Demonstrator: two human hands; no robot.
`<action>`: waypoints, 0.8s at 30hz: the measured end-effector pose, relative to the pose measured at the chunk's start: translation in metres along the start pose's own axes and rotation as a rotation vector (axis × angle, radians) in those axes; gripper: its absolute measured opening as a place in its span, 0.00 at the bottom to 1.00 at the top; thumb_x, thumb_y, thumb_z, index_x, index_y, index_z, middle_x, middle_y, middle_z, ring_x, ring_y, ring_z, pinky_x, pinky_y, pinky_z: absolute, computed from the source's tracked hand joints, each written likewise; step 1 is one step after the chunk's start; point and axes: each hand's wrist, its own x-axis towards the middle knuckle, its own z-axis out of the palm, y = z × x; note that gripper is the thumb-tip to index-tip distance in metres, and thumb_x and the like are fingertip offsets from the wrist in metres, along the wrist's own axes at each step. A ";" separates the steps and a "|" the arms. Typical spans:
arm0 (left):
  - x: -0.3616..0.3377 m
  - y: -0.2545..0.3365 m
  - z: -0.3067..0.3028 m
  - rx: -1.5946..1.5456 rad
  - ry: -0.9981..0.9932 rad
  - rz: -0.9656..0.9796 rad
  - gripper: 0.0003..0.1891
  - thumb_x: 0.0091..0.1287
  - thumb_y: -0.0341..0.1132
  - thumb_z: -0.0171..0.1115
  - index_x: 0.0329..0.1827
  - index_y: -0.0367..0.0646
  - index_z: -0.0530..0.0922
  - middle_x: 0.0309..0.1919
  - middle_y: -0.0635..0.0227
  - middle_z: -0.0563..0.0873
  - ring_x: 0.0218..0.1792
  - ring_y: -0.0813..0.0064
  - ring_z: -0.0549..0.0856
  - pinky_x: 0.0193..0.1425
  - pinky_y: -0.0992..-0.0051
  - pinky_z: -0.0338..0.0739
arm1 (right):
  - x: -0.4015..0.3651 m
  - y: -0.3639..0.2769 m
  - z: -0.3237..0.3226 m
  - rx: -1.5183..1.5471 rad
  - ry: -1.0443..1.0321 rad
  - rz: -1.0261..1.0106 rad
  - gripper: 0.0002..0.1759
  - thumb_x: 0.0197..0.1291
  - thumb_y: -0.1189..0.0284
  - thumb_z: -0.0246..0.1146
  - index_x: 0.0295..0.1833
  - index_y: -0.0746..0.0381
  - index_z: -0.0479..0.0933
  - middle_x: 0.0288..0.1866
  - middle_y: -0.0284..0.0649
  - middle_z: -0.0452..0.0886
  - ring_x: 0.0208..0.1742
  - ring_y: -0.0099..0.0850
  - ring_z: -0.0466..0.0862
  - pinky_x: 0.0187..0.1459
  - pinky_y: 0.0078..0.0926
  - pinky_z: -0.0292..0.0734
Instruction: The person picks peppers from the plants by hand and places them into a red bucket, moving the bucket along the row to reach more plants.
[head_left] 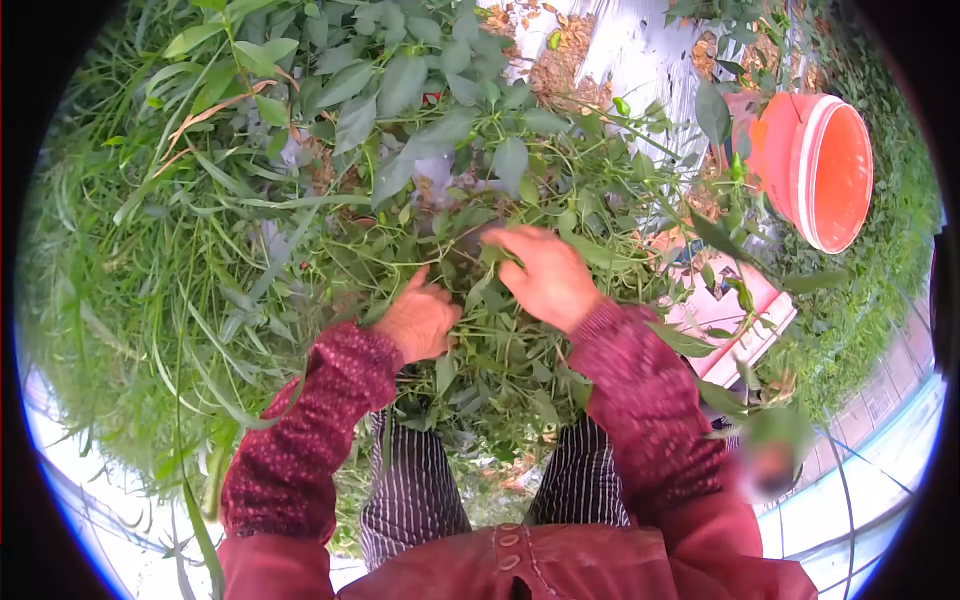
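One red jacket (pixel 610 562) sits below two hands (pixel 417 320) (pixel 548 277) among green stems (pixel 505 350), one bucket (pixel 785 165).

Both hands (pixel 548 278) reach into leafy plants (pixel 490 330), perhaps touching stems.

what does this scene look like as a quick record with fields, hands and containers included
plants: leafy green bushes, likely pepper
left hand: among stems, index finger extended, grip unclear
right hand: thumb and index finger apart, grip unclear
bucket: red, tilted, mouth facing right in view
ground cover: pale sheet, dry leaves on it
trousers: dark, striped
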 end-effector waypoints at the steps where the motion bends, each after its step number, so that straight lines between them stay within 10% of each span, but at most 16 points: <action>1: -0.006 -0.005 0.001 -0.050 0.043 0.029 0.10 0.52 0.38 0.63 0.32 0.41 0.82 0.35 0.61 0.83 0.47 0.62 0.81 0.69 0.59 0.60 | 0.010 0.010 0.007 0.000 -0.004 -0.002 0.19 0.55 0.72 0.55 0.54 0.58 0.74 0.41 0.35 0.80 0.44 0.33 0.79 0.49 0.35 0.71; 6: -0.059 -0.037 0.023 0.150 -0.310 0.015 0.08 0.48 0.33 0.60 0.28 0.40 0.82 0.27 0.62 0.81 0.40 0.66 0.82 0.58 0.65 0.70 | 0.008 0.054 0.019 -0.716 -0.677 0.110 0.13 0.47 0.72 0.58 0.41 0.55 0.79 0.43 0.34 0.80 0.54 0.33 0.77 0.58 0.48 0.63; 8: -0.075 -0.042 -0.005 0.178 -0.614 -0.145 0.05 0.47 0.32 0.60 0.26 0.45 0.82 0.27 0.65 0.82 0.35 0.69 0.82 0.60 0.66 0.70 | -0.004 0.061 0.007 -0.730 -0.652 0.085 0.11 0.44 0.71 0.59 0.36 0.52 0.80 0.41 0.31 0.79 0.54 0.29 0.76 0.56 0.46 0.65; 11: -0.134 -0.088 0.026 0.346 -0.192 0.064 0.02 0.48 0.32 0.61 0.24 0.48 0.81 0.26 0.68 0.82 0.31 0.72 0.82 0.64 0.67 0.67 | -0.015 0.068 -0.007 -0.766 -0.625 -0.007 0.10 0.43 0.71 0.59 0.34 0.53 0.81 0.39 0.29 0.78 0.52 0.28 0.75 0.56 0.44 0.65; 14: -0.161 -0.117 0.013 0.514 -0.622 0.004 0.02 0.48 0.34 0.64 0.24 0.49 0.82 0.27 0.68 0.83 0.36 0.71 0.82 0.68 0.68 0.65 | -0.019 0.073 -0.011 -0.784 -0.685 0.021 0.10 0.43 0.72 0.60 0.34 0.53 0.81 0.40 0.28 0.78 0.53 0.28 0.74 0.56 0.43 0.66; 15: -0.171 -0.120 0.012 0.410 -0.402 -0.081 0.05 0.46 0.33 0.66 0.27 0.50 0.84 0.29 0.68 0.84 0.43 0.71 0.81 0.71 0.67 0.62 | -0.020 0.073 -0.011 -0.739 -0.651 0.022 0.10 0.43 0.73 0.60 0.34 0.53 0.82 0.43 0.28 0.78 0.55 0.28 0.73 0.57 0.41 0.65; 24: -0.137 -0.073 0.017 0.076 -0.446 -0.101 0.30 0.48 0.29 0.64 0.58 0.43 0.71 0.53 0.62 0.77 0.57 0.64 0.75 0.76 0.58 0.46 | 0.005 0.031 -0.009 -0.790 -0.700 0.011 0.14 0.44 0.75 0.61 0.41 0.57 0.81 0.52 0.34 0.78 0.57 0.33 0.72 0.61 0.41 0.60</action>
